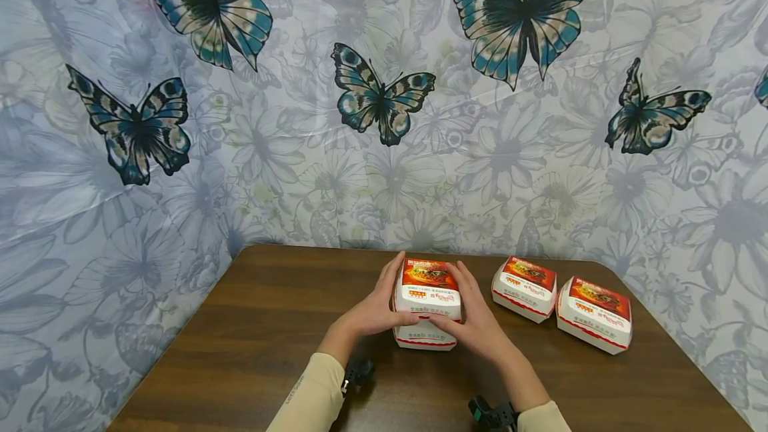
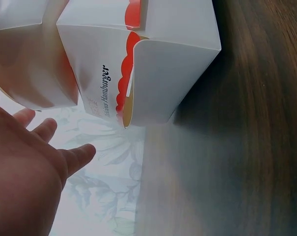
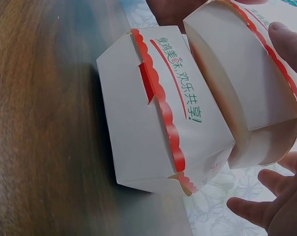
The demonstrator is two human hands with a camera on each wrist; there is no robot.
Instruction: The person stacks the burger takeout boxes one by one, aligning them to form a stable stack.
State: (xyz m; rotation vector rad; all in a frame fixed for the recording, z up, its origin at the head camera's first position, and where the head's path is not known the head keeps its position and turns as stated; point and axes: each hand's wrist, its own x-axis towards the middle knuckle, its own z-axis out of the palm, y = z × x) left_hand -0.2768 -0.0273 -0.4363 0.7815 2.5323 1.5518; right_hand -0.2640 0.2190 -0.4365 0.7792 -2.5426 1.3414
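Two white-and-red cardboard hamburger boxes stand one above the other near the middle of the table, the upper box [image 1: 429,295] over the lower box [image 1: 425,336]. My left hand [image 1: 378,303] holds the upper box at its left side, thumb toward the front edge. From the right, my right hand [image 1: 477,315] holds the same box, its thumb at the front and its fingers along the far right edge. In the left wrist view the lower fingers of the left hand [image 2: 30,169] are spread, apart from the lower box [image 2: 177,73]. The boxes' far sides are hidden.
Two more hamburger boxes stand to the right, a nearer box [image 1: 594,315] and a farther box [image 1: 525,289], close together. The brown wooden table [image 1: 270,319] meets a butterfly-patterned cloth [image 1: 384,205] behind it. Dark wrist cameras sit under both wrists.
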